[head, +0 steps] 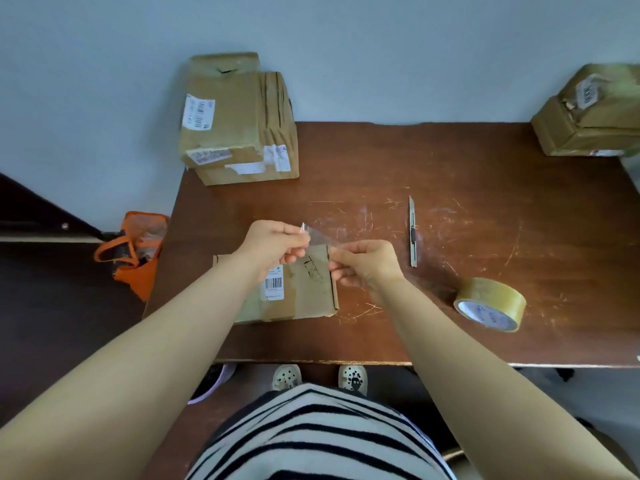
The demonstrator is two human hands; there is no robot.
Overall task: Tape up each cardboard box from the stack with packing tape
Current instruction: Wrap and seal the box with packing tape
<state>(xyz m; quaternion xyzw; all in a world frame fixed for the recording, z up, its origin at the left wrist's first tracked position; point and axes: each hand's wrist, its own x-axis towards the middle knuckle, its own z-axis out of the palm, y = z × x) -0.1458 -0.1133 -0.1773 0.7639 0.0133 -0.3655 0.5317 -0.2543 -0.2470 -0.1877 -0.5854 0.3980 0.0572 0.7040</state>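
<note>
Both bare arms stretch forward from the lower corners of the view and angle in toward each other. This brings the hands near one another without touching, the left hand (273,242) a little farther out than the right hand (367,263). Each hand has its fingers curled and pinches one end of a short strip of clear tape (320,237) between thumb and fingertips, with the backs of both hands turned upward.
</note>
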